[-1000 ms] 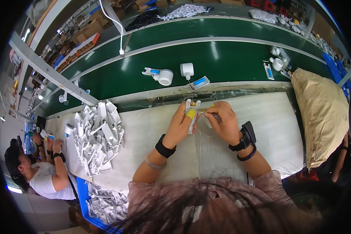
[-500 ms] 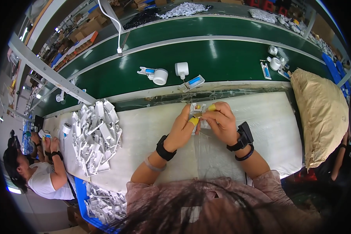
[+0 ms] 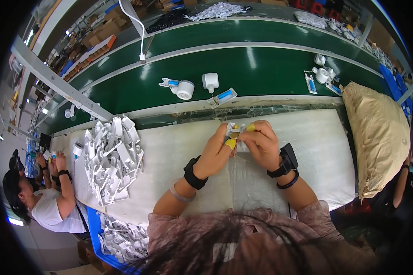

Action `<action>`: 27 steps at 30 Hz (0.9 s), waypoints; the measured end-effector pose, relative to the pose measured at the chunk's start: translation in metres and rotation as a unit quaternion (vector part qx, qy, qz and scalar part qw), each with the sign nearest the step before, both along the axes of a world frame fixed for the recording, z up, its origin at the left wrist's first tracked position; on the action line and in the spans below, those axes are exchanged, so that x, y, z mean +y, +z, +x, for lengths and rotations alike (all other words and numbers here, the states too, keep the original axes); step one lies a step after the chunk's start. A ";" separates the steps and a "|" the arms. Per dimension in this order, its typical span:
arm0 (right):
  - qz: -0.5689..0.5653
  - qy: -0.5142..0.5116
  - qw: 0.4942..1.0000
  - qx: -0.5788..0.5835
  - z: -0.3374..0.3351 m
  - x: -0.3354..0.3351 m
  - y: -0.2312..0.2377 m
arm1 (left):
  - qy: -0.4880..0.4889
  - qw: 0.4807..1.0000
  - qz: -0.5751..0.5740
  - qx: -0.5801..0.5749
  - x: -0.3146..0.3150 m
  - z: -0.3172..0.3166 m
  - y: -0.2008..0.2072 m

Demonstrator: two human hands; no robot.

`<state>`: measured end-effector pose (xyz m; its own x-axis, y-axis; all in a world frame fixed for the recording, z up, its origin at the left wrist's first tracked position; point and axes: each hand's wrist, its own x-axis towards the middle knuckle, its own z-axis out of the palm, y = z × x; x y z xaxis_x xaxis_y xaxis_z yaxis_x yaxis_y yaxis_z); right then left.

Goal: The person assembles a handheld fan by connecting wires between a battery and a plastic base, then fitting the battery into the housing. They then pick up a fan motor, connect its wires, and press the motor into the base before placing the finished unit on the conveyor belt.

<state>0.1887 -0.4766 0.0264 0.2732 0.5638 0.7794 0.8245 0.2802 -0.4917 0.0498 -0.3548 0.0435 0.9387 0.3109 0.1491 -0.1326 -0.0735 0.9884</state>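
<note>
My left hand and my right hand meet over the white padded bench. Together they pinch a small white plastic part at their fingertips. Yellow finger cots cover one fingertip of each hand. A black band sits on my left wrist, and a black watch-like device on my right wrist. Most of the part is hidden by my fingers.
A heap of white plastic housings lies to my left. The green conveyor belt beyond the bench carries white round parts and small trays. A tan sack lies at the right. A seated co-worker works at far left. A blue bin holds more parts.
Both hands have closed in together on the white part and drawn it slightly nearer; my right hand now covers more of it. The conveyor items have shifted slightly left.
</note>
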 end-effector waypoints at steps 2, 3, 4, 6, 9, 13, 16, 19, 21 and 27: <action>-0.001 -0.001 1.000 0.002 0.001 -0.001 -0.002 | 0.004 1.000 0.009 -0.004 -0.001 0.001 0.001; -0.003 -0.001 1.000 0.004 0.001 -0.001 -0.003 | 0.006 1.000 0.011 -0.001 -0.001 0.000 0.000; -0.003 0.000 1.000 0.004 0.001 0.000 -0.003 | 0.008 1.000 0.013 0.001 -0.001 0.000 0.000; -0.001 0.001 1.000 0.010 0.000 0.000 -0.002 | 0.012 1.000 0.016 -0.006 -0.002 0.001 -0.001; -0.002 -0.004 1.000 0.005 0.001 0.000 -0.001 | 0.017 0.999 0.026 -0.018 -0.001 0.000 -0.004; 0.003 -0.001 1.000 -0.005 0.001 0.001 0.001 | 0.002 0.998 0.034 -0.049 0.005 0.000 -0.012; -0.002 0.003 1.000 -0.005 0.000 0.000 0.003 | 0.020 0.994 0.074 -0.082 0.001 0.001 -0.011; -0.004 -0.004 1.000 0.005 -0.001 -0.001 0.005 | 0.040 0.994 0.086 -0.047 -0.002 -0.001 -0.005; -0.007 -0.006 1.000 0.000 -0.001 -0.002 0.004 | 0.053 0.994 0.086 -0.037 -0.004 0.000 -0.009; -0.005 -0.001 1.000 -0.001 -0.001 -0.001 0.002 | 0.067 0.993 0.095 -0.003 -0.004 -0.002 -0.006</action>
<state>0.1873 -0.4780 0.0286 0.2731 0.5714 0.7739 0.8263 0.2725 -0.4928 0.0478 -0.3590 0.0376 0.8896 0.3989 0.2222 -0.1142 -0.2768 0.9541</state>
